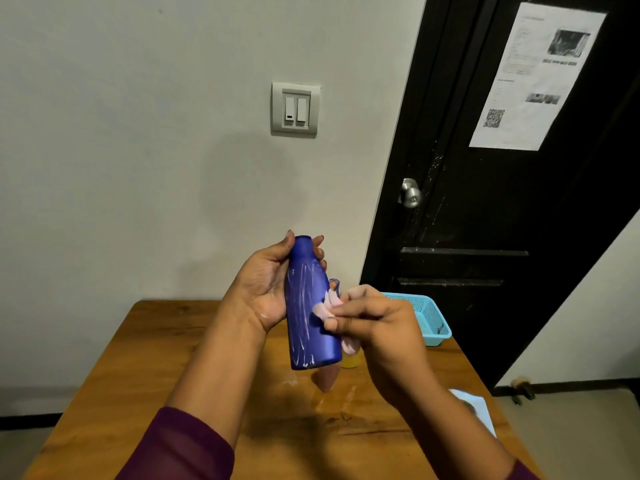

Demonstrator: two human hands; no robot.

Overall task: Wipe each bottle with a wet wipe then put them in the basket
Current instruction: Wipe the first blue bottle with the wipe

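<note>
Above the wooden table (138,393), the blue bottle (310,306) is gripped upright by the left hand (266,289) at 9 o'clock, exposing its side to the wet wipe (325,308) pinched in the right hand (381,327), with the basket (433,317) waiting at 3 o'clock.

I am standing at a wooden worktop (194,403) that is carrying a blue mesh basket (429,320) at its two o'clock corner. A white sheet (479,408) is lying at four o'clock by the right edge. A pinkish item (325,379) and a yellow one (350,361) are sitting near the middle, partly hidden.
</note>
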